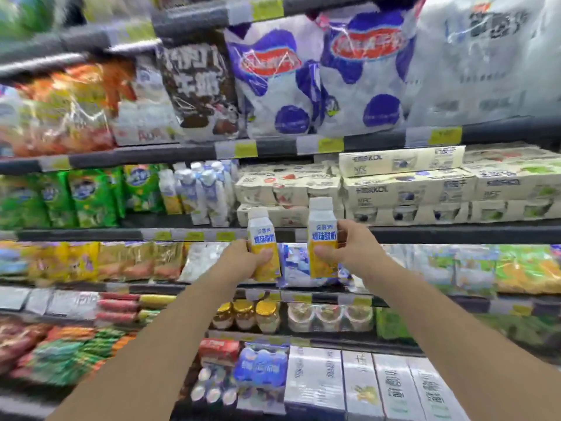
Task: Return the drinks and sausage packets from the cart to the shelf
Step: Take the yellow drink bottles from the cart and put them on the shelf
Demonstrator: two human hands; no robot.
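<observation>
Both my arms reach toward a stocked store shelf. My left hand (243,259) grips a white and yellow drink carton (263,238) around its lower half. My right hand (349,250) holds a second matching drink carton (322,232), raised slightly higher. Both cartons stand upright in front of the shelf edge (425,233). A row of similar white drink bottles (200,192) stands on the shelf just above and left of the cartons. Red sausage packets (118,305) lie on a lower shelf at the left. The cart is out of view.
Stacked cream yoghurt multipacks (406,189) fill the shelf right of the bottles. Green packets (82,196) sit to the left. Large blue-spotted bags (273,80) fill the upper shelf. Jars (246,314) and boxed milk (358,384) sit below.
</observation>
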